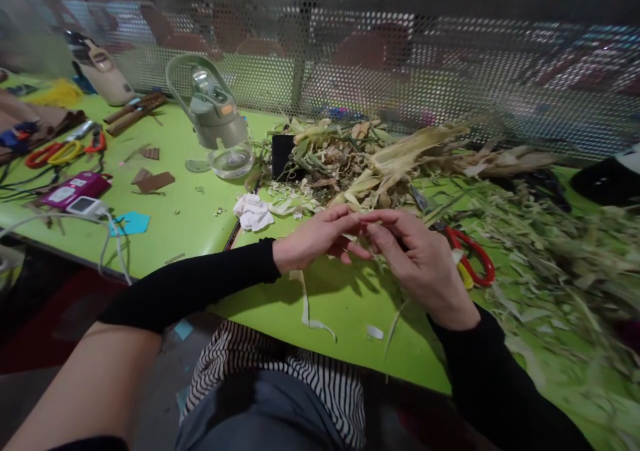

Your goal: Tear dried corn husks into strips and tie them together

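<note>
My left hand [325, 236] and my right hand [420, 258] meet over the near part of the green table. Their thumbs and forefingers are pinched together at the tips; whatever is between them is too small or hidden to make out. Just behind lies a heap of dried corn husks [400, 161]. Beneath the left wrist a thin pale husk strip [306, 308] rests on the table, with a small white scrap [375, 332] to its right. Red-handled scissors [477, 258] lie beside my right hand, partly covered by it.
A crumpled white tissue [253, 212] lies left of the husks, near a green water bottle [217, 118]. Shredded husks [560, 264] cover the right side. A purple power strip [75, 190] with a white cable and more scissors [65, 151] lie left. A perforated metal screen [320, 58] stands behind.
</note>
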Tool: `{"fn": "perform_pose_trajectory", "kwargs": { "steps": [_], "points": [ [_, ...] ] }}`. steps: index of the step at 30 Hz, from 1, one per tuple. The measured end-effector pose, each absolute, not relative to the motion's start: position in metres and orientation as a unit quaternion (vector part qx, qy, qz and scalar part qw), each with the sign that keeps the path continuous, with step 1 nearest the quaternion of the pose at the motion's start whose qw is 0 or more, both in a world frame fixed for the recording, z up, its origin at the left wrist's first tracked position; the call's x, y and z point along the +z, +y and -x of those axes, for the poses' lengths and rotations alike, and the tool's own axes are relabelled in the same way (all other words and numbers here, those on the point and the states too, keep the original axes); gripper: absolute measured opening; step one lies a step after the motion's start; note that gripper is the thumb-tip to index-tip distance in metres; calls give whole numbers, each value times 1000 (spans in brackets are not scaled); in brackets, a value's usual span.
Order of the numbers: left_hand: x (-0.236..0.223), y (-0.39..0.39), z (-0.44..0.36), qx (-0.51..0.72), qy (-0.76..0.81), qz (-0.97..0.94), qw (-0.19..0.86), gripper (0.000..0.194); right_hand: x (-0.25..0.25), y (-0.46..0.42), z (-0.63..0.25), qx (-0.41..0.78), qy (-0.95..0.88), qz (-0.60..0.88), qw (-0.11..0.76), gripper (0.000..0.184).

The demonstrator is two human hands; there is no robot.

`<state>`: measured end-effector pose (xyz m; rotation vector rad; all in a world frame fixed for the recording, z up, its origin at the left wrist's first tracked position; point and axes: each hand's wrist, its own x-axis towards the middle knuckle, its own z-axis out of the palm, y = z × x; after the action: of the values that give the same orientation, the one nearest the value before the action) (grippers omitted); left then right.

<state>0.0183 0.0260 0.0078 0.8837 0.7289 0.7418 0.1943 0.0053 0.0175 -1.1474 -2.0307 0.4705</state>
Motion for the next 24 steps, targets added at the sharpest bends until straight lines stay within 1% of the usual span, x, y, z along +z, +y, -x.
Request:
{"fn": "perform_pose_trajectory", "kwargs": {
  "steps": [3, 6, 8, 11, 13, 14, 18, 19, 20, 22, 23, 24],
  "points": [
    [7, 26, -18, 308, 341, -425, 780, 18, 18, 4, -199, 173, -763, 470, 407, 22],
    [6, 32, -11, 332, 330, -423, 776, 18, 22, 4, -207, 127, -724, 503, 455, 24],
    [8, 38, -6, 352, 328, -416, 772, 19, 27, 4, -212, 94, -712, 524, 458, 25],
    [12, 44, -2, 377, 353, -403, 755, 21, 32, 5, -215, 47, -697, 569, 433, 27],
    [15, 47, 1, 393, 360, -398, 747, 22, 32, 8, -217, 30, -700, 595, 394, 29],
    [15, 48, 2, 399, 357, -398, 745, 22, 31, 10, -218, 19, -707, 608, 361, 30],
    [18, 50, 6, 428, 342, -410, 729, 21, 25, 19, -227, -53, -722, 666, 181, 32],
    [19, 50, 7, 435, 343, -413, 723, 21, 23, 20, -228, -68, -727, 664, 158, 33],
    [19, 50, 7, 437, 347, -418, 717, 22, 22, 20, -227, -73, -740, 650, 157, 33],
    [20, 47, 4, 420, 362, -434, 710, 22, 19, 18, -220, -47, -774, 596, 208, 34],
    [20, 45, 2, 404, 368, -446, 708, 23, 18, 16, -214, -4, -787, 565, 248, 34],
    [21, 43, 0, 390, 372, -459, 706, 23, 16, 14, -208, 67, -789, 543, 279, 35]
  ]
}}
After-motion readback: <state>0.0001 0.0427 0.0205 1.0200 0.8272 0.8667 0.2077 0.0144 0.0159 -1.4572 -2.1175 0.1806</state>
